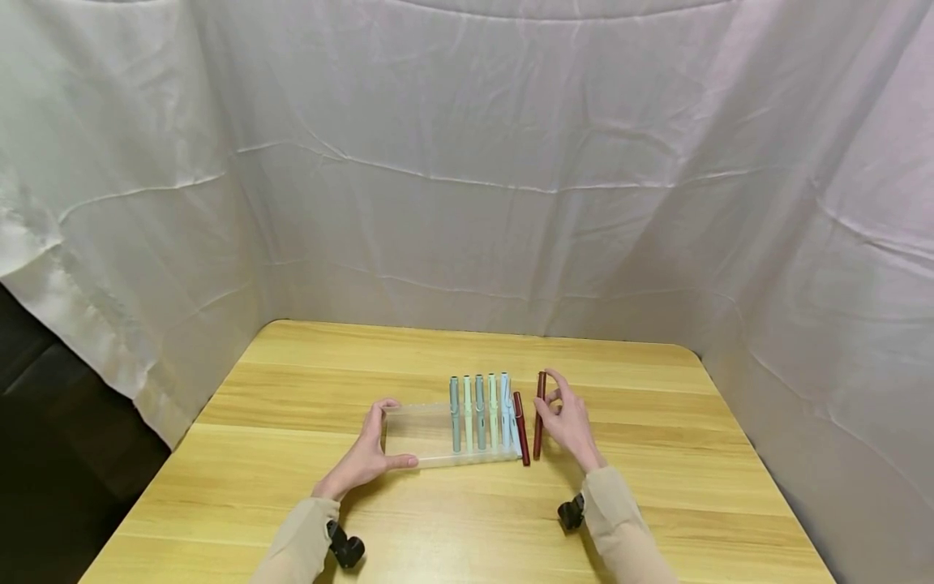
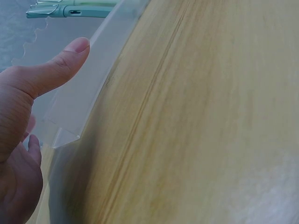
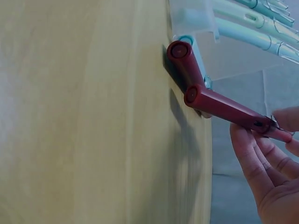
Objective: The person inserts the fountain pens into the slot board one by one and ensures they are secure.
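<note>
Red pen (image 1: 538,435), second pen (image 1: 521,429) between it and rack (image 1: 420,434)

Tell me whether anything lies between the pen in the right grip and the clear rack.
Yes: a second red pen lies between the held pen and the right end of the rack, with a blue pen close beside it.

- We can read no text, label, brand, number or sign in any of the three views.
- On the red pens (image 3: 232,111) and the pale pens (image 1: 480,414), we make out no legible lettering.
- On the clear rack (image 1: 419,434) and the black wrist cameras (image 1: 571,513), we find nothing readable either.
</note>
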Available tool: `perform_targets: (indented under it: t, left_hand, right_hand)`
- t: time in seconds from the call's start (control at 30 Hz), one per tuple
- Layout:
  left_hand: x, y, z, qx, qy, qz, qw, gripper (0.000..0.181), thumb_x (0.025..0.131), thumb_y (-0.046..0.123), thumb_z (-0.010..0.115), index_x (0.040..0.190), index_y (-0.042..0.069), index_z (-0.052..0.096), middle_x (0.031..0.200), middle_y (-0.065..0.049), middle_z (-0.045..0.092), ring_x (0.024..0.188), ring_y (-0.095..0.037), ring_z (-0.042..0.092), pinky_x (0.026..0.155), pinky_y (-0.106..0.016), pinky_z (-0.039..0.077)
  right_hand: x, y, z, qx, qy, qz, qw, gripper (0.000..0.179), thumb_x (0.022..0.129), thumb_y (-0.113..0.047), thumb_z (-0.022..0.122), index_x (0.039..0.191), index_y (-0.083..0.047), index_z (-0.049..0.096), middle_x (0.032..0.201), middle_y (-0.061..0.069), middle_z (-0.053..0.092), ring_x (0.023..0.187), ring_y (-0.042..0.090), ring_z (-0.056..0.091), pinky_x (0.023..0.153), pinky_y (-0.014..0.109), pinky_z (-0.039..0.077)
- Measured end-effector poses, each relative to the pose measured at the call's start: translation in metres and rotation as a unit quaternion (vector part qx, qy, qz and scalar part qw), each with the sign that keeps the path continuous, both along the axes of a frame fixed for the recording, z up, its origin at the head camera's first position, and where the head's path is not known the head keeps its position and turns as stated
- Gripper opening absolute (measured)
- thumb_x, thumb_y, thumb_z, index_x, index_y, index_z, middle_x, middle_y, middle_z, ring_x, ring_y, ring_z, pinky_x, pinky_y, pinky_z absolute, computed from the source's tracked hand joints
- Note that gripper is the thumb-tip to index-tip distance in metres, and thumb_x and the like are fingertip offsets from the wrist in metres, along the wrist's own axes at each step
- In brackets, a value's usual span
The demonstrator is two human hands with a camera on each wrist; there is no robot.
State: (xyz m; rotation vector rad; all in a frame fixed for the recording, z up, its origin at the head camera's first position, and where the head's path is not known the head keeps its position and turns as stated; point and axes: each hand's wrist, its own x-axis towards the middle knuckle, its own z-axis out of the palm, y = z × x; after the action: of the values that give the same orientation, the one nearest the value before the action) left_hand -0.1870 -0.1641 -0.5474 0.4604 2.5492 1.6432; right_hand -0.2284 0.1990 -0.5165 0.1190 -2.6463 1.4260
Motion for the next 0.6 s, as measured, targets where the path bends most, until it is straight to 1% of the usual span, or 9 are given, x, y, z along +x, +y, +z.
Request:
perform_targets:
  t: [0.1,0.2,0.27,0.47,0.6]
  left_hand:
    - [0.000,0.000,0.000,0.000,-0.001,-0.001,1.0000,0.099,0.071,0.022,0.091,0.145,0.007,0.026,0.155,-0.023,0.023,0.152,-0.047,0.015,0.124,-0.068,0.010]
    - [0.000,0.000,0.001,-0.001,-0.004,0.001,1.0000,0.100,0.071,0.022,0.091,0.145,0.007,0.026,0.155,-0.023,0.024,0.152,-0.047,0.016,0.124,-0.068,0.010]
    - [0.000,0.000,0.001,-0.001,-0.005,0.002,1.0000,0.100,0.071,0.022,0.091,0.145,0.007,0.026,0.155,-0.023,0.024,0.152,-0.047,0.016,0.124,-0.068,0.010]
    - [0.000,0.001,0.001,0.000,-0.003,0.002,1.0000,0.100,0.071,0.021,0.091,0.145,0.006,0.025,0.155,-0.024,0.024,0.152,-0.048,0.015,0.124,-0.069,0.010]
    - [0.001,0.000,0.002,0.002,-0.003,0.000,1.0000,0.099,0.071,0.020,0.090,0.144,0.006,0.026,0.155,-0.024,0.023,0.152,-0.049,0.014,0.124,-0.069,0.010]
  right_hand:
    - [0.003,-0.001,0.001,-0.016,0.006,-0.004,0.9998,0.061,0.097,-0.010,0.063,0.152,-0.012,0.038,0.101,0.022,0.065,0.061,0.020,0.063,0.047,0.019,0.049]
    - [0.005,-0.002,0.003,-0.025,0.017,-0.007,0.9995,0.061,0.097,-0.010,0.063,0.153,-0.012,0.037,0.103,0.023,0.065,0.071,0.027,0.068,0.055,0.022,0.057]
    - [0.006,-0.003,0.004,-0.029,0.025,-0.010,0.9992,0.062,0.097,-0.010,0.063,0.153,-0.012,0.037,0.105,0.024,0.066,0.076,0.029,0.070,0.060,0.025,0.060]
    - [0.010,-0.005,0.008,-0.039,0.039,-0.012,0.9984,0.063,0.097,-0.009,0.063,0.154,-0.016,0.037,0.110,0.025,0.066,0.088,0.034,0.072,0.072,0.033,0.065]
    - [0.012,-0.007,0.011,-0.047,0.051,-0.009,0.9975,0.063,0.097,-0.007,0.063,0.154,-0.017,0.037,0.110,0.025,0.066,0.091,0.038,0.072,0.077,0.039,0.065]
